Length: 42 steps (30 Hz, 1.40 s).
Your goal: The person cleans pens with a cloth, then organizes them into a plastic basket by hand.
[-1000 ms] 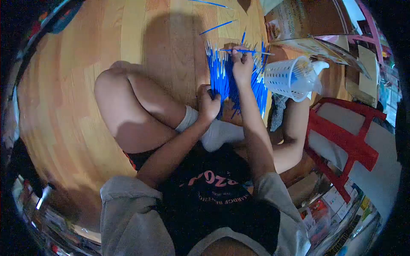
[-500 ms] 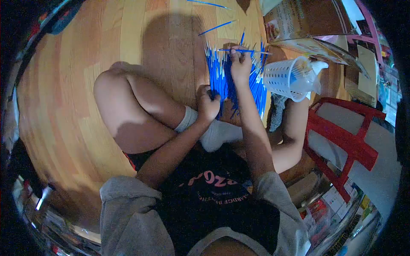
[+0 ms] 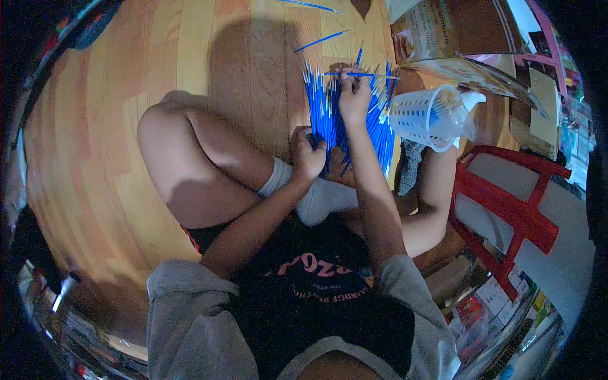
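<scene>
**Blue rods sorted by hand on a wooden floor**

Blue rods (image 3: 329, 117), thin with pale tips, lay in a fanned bundle on the wooden floor (image 3: 190, 50), just ahead of a person sitting cross-legged in white socks. The left hand (image 3: 308, 155) was clenched around the near end of the bundle. The right hand (image 3: 354, 96) reached over the far end, fingers pinching a single rod (image 3: 364, 75) held crosswise above the others. Just right of the bundle, a white perforated basket (image 3: 425, 117) lay on its side. A red stool (image 3: 506, 202) stood further right. Two loose rods (image 3: 321, 40) lay apart, beyond the bundle, near a cardboard box (image 3: 443, 25).
</scene>
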Motion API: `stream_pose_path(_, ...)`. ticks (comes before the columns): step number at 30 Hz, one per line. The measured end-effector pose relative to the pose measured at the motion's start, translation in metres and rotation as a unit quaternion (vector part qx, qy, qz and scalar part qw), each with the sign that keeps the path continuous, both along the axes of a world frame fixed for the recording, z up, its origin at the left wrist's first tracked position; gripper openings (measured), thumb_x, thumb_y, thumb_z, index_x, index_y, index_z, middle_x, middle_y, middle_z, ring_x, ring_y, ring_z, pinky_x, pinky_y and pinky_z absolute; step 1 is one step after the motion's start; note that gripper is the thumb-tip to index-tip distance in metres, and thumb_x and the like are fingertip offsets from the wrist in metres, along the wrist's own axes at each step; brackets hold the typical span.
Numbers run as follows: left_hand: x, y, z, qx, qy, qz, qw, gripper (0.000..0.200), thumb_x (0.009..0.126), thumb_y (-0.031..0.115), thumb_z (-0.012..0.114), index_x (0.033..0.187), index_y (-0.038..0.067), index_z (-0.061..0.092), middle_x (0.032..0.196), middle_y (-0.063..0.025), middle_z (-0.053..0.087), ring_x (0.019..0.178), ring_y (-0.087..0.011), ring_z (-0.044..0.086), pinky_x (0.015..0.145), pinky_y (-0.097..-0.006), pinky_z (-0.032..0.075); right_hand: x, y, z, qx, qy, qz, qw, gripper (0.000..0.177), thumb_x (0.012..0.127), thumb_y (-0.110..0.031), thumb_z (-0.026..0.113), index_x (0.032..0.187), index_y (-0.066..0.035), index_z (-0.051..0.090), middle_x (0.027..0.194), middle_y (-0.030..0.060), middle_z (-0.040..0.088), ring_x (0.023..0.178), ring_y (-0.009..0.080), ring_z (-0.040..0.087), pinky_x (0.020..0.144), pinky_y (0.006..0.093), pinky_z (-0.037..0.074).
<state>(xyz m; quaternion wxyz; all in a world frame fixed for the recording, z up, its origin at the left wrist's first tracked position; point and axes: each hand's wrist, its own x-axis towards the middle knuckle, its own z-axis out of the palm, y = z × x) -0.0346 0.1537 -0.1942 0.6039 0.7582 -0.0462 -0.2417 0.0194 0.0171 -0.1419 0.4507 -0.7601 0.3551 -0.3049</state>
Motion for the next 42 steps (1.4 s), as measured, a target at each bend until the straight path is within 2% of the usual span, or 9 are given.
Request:
stream_pose_path(4, -0.002, 0.0, 0.002, 0.022, -0.024, 0.001, 0.999, 0.035, 0.059, 0.003, 0.062, 0.089, -0.002, 0.044, 0.086, -0.0168, 0.048, 0.085, -0.0309, 0.048, 0.077, -0.035, 0.037, -0.001, 0.0, -0.002, -0.058, 0.022, -0.007, 0.998, 0.007, 0.077, -0.006, 0.051, 0.083, -0.001, 0.051, 0.075, 0.0167, 0.058, 0.073, 0.0311, 0.057, 0.062, 0.0357, 0.043)
stream_pose_path(10, -0.004, -0.002, -0.011, 0.006, -0.018, 0.003, 1.0, 0.034, 0.059, 0.002, 0.062, 0.088, -0.002, 0.044, 0.087, -0.0158, 0.047, 0.084, -0.0302, 0.048, 0.077, -0.0348, 0.038, 0.001, 0.002, -0.004, -0.063, 0.041, -0.003, 0.997, 0.008, 0.077, -0.005, 0.051, 0.085, -0.002, 0.05, 0.074, 0.0187, 0.057, 0.07, 0.0348, 0.056, 0.059, 0.0378, 0.042)
stream_pose_path(17, -0.002, -0.001, -0.002, -0.006, -0.004, 0.008, 1.0, 0.035, 0.059, 0.003, 0.061, 0.089, -0.002, 0.044, 0.087, -0.0152, 0.048, 0.084, -0.0296, 0.048, 0.076, -0.0351, 0.037, 0.002, 0.006, 0.006, -0.045, 0.064, 0.003, 0.997, 0.009, 0.078, -0.006, 0.05, 0.085, -0.002, 0.049, 0.074, 0.0192, 0.057, 0.07, 0.0361, 0.055, 0.058, 0.0383, 0.042)
stream_pose_path(20, -0.002, -0.001, -0.003, 0.0, -0.014, 0.004, 1.0, 0.035, 0.059, 0.004, 0.062, 0.089, -0.002, 0.045, 0.087, -0.0154, 0.048, 0.084, -0.03, 0.047, 0.077, -0.0353, 0.037, 0.003, 0.006, 0.001, -0.083, 0.052, 0.002, 0.995, 0.008, 0.078, -0.007, 0.05, 0.085, -0.002, 0.05, 0.073, 0.0201, 0.057, 0.068, 0.0364, 0.055, 0.057, 0.0388, 0.042)
stream_pose_path(25, -0.003, -0.001, -0.008, 0.019, -0.026, 0.01, 0.999, 0.034, 0.059, 0.004, 0.062, 0.088, -0.003, 0.046, 0.088, -0.0156, 0.049, 0.086, -0.0305, 0.047, 0.078, -0.0355, 0.037, 0.005, 0.016, 0.02, -0.101, 0.103, 0.003, 0.989, 0.009, 0.079, -0.009, 0.049, 0.084, -0.002, 0.052, 0.068, 0.0214, 0.055, 0.065, 0.0374, 0.054, 0.053, 0.0405, 0.041)
stream_pose_path(29, -0.003, 0.0, -0.017, 0.014, -0.018, -0.015, 1.0, 0.036, 0.06, 0.005, 0.062, 0.09, -0.003, 0.045, 0.086, -0.0159, 0.049, 0.086, -0.0303, 0.048, 0.078, -0.0351, 0.038, 0.005, 0.013, 0.015, -0.126, 0.132, 0.002, 0.983, 0.01, 0.079, -0.01, 0.049, 0.083, -0.002, 0.052, 0.067, 0.0218, 0.054, 0.063, 0.0383, 0.053, 0.052, 0.0419, 0.041)
stream_pose_path(34, 0.0, 0.001, 0.008, 0.004, 0.032, -0.009, 0.999, 0.036, 0.061, 0.004, 0.06, 0.093, -0.002, 0.044, 0.085, -0.0153, 0.049, 0.082, -0.0293, 0.05, 0.074, -0.0342, 0.04, 0.007, 0.014, 0.015, -0.156, 0.075, 0.012, 0.985, 0.009, 0.079, -0.011, 0.048, 0.081, -0.002, 0.052, 0.063, 0.0228, 0.053, 0.06, 0.0392, 0.052, 0.05, 0.0439, 0.04)
stream_pose_path(37, 0.0, 0.0, 0.017, 0.028, 0.04, -0.008, 0.999, 0.033, 0.062, 0.004, 0.059, 0.091, -0.002, 0.044, 0.085, -0.0146, 0.049, 0.079, -0.0287, 0.051, 0.071, -0.0342, 0.041, 0.009, 0.015, 0.016, -0.146, 0.141, 0.002, 0.979, 0.01, 0.079, -0.011, 0.048, 0.079, -0.002, 0.052, 0.061, 0.023, 0.052, 0.059, 0.0395, 0.052, 0.049, 0.0448, 0.039)
stream_pose_path(42, -0.003, -0.001, -0.006, 0.03, -0.029, -0.009, 0.999, 0.033, 0.062, 0.005, 0.06, 0.091, -0.002, 0.044, 0.085, -0.0155, 0.049, 0.079, -0.0292, 0.05, 0.073, -0.0351, 0.039, 0.01, 0.012, 0.011, -0.19, 0.114, 0.011, 0.975, 0.011, 0.078, -0.012, 0.05, 0.077, -0.002, 0.052, 0.06, 0.0235, 0.051, 0.056, 0.0394, 0.051, 0.048, 0.0443, 0.038)
